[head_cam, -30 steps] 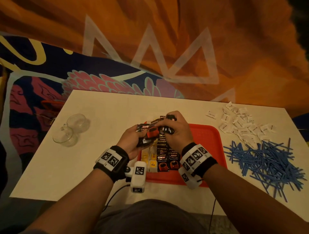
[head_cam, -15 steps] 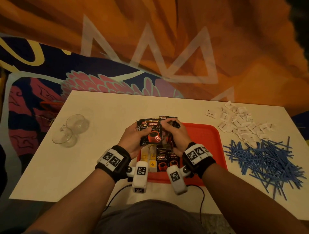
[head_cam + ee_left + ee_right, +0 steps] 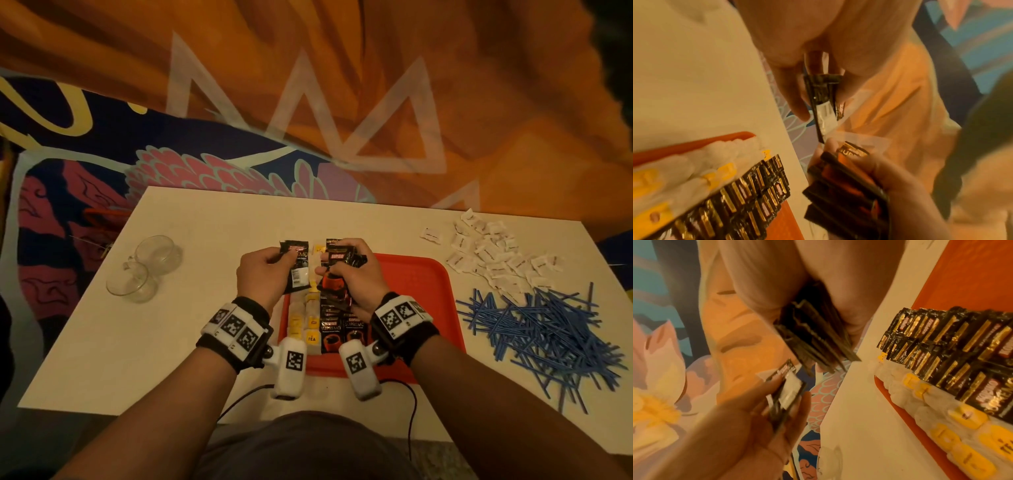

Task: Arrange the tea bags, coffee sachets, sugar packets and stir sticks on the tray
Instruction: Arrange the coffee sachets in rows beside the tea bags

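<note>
My left hand pinches a couple of black coffee sachets above the left end of the red tray. My right hand grips a thicker stack of coffee sachets just right of them; that stack shows edge-on in the right wrist view. Rows of coffee sachets and tea bags with yellow tags lie on the tray below my hands. White sugar packets and blue stir sticks lie in heaps on the table at right.
Two clear glass cups stand on the white table at left. Wrist-camera cables hang over the near table edge. A patterned orange and blue cloth lies beyond the far edge.
The sachets that my hands held together as one bunch are now split: my left hand has drawn a couple leftward while my right keeps the bigger stack.
</note>
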The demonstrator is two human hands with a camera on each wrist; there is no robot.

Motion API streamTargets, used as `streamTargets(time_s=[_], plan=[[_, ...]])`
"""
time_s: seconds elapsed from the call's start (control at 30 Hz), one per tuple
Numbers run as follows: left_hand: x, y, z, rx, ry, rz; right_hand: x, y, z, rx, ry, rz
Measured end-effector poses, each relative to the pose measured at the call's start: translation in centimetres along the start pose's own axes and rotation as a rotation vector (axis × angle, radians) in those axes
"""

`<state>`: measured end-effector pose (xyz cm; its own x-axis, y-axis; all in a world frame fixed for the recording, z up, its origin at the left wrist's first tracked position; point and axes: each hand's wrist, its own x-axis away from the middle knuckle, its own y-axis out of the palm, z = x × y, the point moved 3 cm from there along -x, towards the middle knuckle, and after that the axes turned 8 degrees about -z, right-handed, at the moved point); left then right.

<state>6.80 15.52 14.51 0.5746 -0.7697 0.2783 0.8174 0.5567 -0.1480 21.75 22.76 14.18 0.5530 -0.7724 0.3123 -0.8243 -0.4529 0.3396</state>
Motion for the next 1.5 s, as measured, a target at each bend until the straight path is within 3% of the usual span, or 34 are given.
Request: streamTargets(time_s=[0.13, 0.2, 0.37, 0.6, 0.83, 1.0, 1.03, 1.13, 1.2, 1.33, 1.5], plan=[[1.3, 1.0, 1.9, -0.386, 0.208, 0.051, -0.2, 0.9, 0.0, 0.23, -0.083, 0.004], [1.8, 1.5, 2.4, -0.432, 0.243, 0.026, -0.2, 1.5, 0.2, 0.304, -0.103, -0.023], [2.0, 2.1, 2.6, -0.379, 0.241, -0.093, -0.3, 1.3, 0.6, 0.234, -0.069, -0.066], [3.1, 3.3, 2.8, -0.297, 0.13, -0.418, -0.1, 0.2, -0.1, 0.223, -0.094, -0.051], [3.3, 3.3, 2.5, 0.162, 0.0, -0.509, -0.2, -1.0, -0.8, 0.126, -0.053, -0.109], [1.8, 2.8, 1.6, 0.239, -0.035, -0.285, 0.0, -1.1, -2.6, 0.0, -0.117, -0.063], [1.8, 2.9, 1.4, 0.273, -0.078, -0.332, 0.0, -1.0, -2.9, -0.018, -0.131, -0.068], [2.5, 4.0, 1.1, 0.46, -0.229, -0.672, 0.3, -0.2, -3.3, 0.017, -0.168, -0.121], [3.0, 4.6, 1.2, 0.556, -0.273, -0.781, 0.7, 0.4, -3.4, 0.093, -0.207, -0.156], [2.7, 4.5, 1.0, 0.465, -0.303, -0.835, 0.7, 0.4, -3.5, 0.504, -0.286, -0.188], [2.8, 4.2, 1.3, 0.32, -0.337, -0.796, 0.7, -0.4, -3.1, 0.452, -0.104, -0.326]])
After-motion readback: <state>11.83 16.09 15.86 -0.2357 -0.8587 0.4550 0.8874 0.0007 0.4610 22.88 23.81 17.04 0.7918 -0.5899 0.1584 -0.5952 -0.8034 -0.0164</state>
